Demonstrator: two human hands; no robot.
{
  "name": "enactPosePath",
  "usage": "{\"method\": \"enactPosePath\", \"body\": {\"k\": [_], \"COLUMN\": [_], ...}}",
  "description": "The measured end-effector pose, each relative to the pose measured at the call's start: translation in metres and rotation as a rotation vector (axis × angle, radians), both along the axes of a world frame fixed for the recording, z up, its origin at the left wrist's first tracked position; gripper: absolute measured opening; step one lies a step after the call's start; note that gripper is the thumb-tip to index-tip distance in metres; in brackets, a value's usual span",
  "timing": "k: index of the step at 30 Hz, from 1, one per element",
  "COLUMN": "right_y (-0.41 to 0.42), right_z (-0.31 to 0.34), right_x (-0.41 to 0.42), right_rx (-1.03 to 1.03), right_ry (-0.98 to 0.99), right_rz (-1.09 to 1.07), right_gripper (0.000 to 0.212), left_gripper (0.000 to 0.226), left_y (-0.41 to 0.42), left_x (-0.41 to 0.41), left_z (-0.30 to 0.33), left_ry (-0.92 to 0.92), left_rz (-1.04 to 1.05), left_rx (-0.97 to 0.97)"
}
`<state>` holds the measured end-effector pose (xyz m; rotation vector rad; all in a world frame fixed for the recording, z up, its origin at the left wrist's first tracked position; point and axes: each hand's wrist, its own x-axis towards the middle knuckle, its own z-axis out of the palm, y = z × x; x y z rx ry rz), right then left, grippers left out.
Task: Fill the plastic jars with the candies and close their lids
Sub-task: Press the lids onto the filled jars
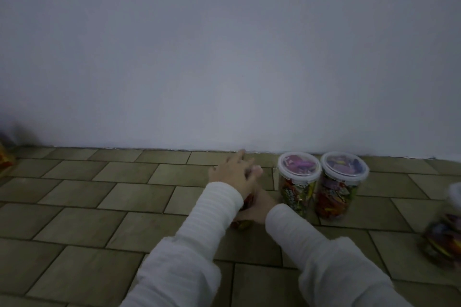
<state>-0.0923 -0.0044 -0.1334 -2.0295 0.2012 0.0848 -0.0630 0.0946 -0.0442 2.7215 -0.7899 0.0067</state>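
Note:
A plastic jar of candies [241, 224] stands on the tiled floor, mostly hidden by both hands; only its lower edge and a strip of its side show. My left hand [233, 173] lies over its top with fingers stretched forward. My right hand [260, 204] wraps around the jar's right side. Just to the right, two filled jars with closed clear lids stand side by side near the wall: one [298, 182] next to my right hand, the other [343, 184] beyond it.
Another candy-filled jar [446, 239] sits blurred at the right edge. A yellow and red candy bag [6, 159] lies at the far left by the wall. The plain wall [224, 57] rises right behind the jars.

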Motion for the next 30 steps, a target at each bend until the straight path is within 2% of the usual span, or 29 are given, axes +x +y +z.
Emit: {"method": "enactPosePath", "body": {"k": [2,5,11,16,20,23,25,30], "right_y": [0.001,0.001,0.002,0.003,0.003,-0.002,-0.004,-0.004], "right_z": [-0.002,-0.003,-0.001,0.001,0.001,-0.001,-0.002,-0.006], "right_x": [0.001,0.002,0.002,0.001,-0.002,-0.001,0.0,0.002], "right_rx": [-0.025,-0.049,-0.124,-0.118,-0.11,-0.082,-0.05,-0.021], "right_ry": [-0.009,0.014,0.024,0.048,0.019,-0.008,-0.037,-0.048], "right_rz": [0.001,-0.013,-0.007,-0.009,-0.016,0.0,0.015,0.009], "right_gripper": [0.129,0.127,0.128,0.129,0.121,0.107,0.108,0.115], "left_gripper": [0.046,0.043,0.036,0.035,0.033,0.053,0.064,0.067], "left_y": [-0.001,-0.003,0.009,0.0,0.004,0.027,0.044,0.046], "left_x": [-0.003,-0.002,0.001,0.002,0.002,0.005,0.009,0.001], "left_z": [-0.006,-0.003,-0.002,-0.002,0.006,0.005,-0.003,-0.018], "left_ry": [-0.021,-0.035,-0.04,-0.049,0.045,0.088,0.08,0.001], "left_rz": [-0.02,-0.024,-0.16,-0.136,-0.194,-0.271,-0.3,-0.275], "left_rx": [0.085,0.111,0.109,0.163,0.11,0.086,0.056,-0.086]}}
